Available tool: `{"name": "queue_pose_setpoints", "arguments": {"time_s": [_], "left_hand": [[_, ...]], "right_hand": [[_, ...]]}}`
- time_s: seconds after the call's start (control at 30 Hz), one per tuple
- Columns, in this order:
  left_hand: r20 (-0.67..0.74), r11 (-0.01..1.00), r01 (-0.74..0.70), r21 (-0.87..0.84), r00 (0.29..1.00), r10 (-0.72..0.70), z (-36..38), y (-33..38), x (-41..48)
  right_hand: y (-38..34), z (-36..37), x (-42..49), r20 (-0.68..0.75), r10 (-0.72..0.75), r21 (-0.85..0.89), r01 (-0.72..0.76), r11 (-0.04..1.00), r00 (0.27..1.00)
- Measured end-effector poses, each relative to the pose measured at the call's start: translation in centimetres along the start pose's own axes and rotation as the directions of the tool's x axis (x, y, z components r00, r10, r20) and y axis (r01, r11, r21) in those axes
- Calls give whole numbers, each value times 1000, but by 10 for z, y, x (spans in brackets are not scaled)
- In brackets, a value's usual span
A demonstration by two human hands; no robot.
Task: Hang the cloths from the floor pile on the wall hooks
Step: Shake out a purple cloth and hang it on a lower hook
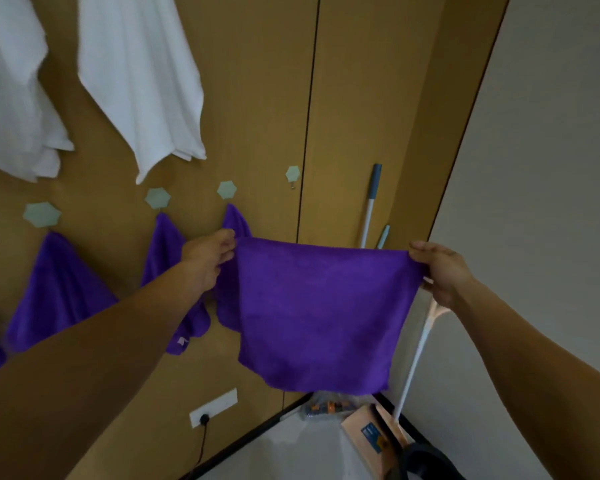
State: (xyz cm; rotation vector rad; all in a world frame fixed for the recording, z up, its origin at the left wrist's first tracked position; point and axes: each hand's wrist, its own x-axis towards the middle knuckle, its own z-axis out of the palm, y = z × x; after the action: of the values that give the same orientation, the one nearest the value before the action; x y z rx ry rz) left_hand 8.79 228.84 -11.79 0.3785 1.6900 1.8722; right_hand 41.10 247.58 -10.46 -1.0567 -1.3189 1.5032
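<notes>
Left hand (210,254) and right hand (437,268) raised apart, fingers pinched.

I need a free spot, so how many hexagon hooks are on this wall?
4. From left: first hook, second hook and third hook are occupied; fourth hook, farthest right, is bare. Others may lie out of frame.

we take this for a household utility corner, a spot for laundry and cleaning gear. the tan panelled wall (361,98) carries a row of stick-on hexagonal hooks (226,189), with white towels (142,81) and purple cloths (59,282) hanging on it. long pole handles (369,209) lean in the room's corner against the plain white wall (551,168), and a plugged-in socket (219,405) sits low, near the floor (291,452).
</notes>
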Motion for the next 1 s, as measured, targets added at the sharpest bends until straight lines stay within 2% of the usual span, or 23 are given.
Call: {"name": "queue_pose_setpoints", "arguments": {"time_s": [0.07,0.13,0.23,0.33,0.53,0.67,0.77,0.87,1.0], "left_hand": [[58,1000,0,22,998,-1,1,4,3],[114,994,31,107,993,-43,5,2,3],[86,968,91,232,990,-113,25,-13,0],[82,950,155,273,980,-183,56,-38,1],[224,898,268,350,906,-358,140,-86,-4],[161,852,307,423,900,-404,179,-108,-3],[64,818,337,467,909,-412,185,-113,2],[-33,834,386,395,913,-407,175,-110,16],[-19,863,394,315,912,-410,162,-101,26]], "right_hand": [[3,3,11,-21,-40,11,41,999,999],[4,10,21,77,-36,73,30,997,996],[-1,24,35,238,-15,177,-28,984,971],[-7,37,47,327,-27,150,-24,988,945],[-28,21,79,400,-41,108,-3,994,916],[-41,-3,104,452,-66,86,30,996,890],[-50,-19,119,467,-111,162,38,986,877],[-59,-26,129,503,-163,309,0,951,849],[-73,-21,131,558,-223,428,-47,903,799]]}}
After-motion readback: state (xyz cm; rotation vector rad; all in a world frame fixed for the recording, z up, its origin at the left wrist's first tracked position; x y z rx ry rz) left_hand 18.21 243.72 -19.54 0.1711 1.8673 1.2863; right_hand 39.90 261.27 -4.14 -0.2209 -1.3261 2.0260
